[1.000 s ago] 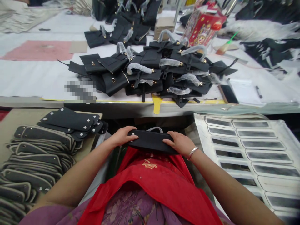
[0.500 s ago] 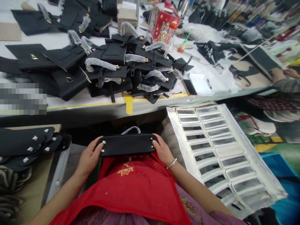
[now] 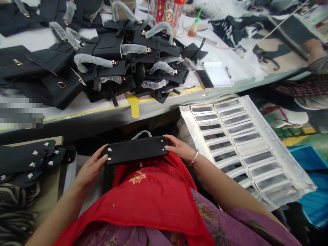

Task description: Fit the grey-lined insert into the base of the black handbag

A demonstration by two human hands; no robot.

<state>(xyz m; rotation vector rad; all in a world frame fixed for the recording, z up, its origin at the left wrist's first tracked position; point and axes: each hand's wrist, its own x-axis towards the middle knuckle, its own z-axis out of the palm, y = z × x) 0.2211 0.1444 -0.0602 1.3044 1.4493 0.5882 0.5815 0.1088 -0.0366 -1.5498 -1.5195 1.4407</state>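
Note:
A black handbag (image 3: 134, 150) rests at my lap with its long, rounded bottom panel facing up. White bits cover the studs at its left end, and two bare metal studs show at its right end. My left hand (image 3: 93, 165) grips the left end, thumb on top near the white bits. At the other end my right hand (image 3: 178, 148) is closed round the edge, its thumb beside the bare studs. A wrapped handle loop (image 3: 142, 134) sticks out behind the bag. The fingers under the bag are hidden.
Black handbags with wrapped handles (image 3: 153, 51) are heaped on the table. A white slotted panel (image 3: 246, 147) leans at my right, near a blue bin (image 3: 314, 191). Black base pieces (image 3: 23, 157) are stacked at my left. Another person's arm (image 3: 316, 54) is at far right.
The bag has tilted in my hands, its right end now higher and its left end shifted a little left. The view has dipped and turned slightly.

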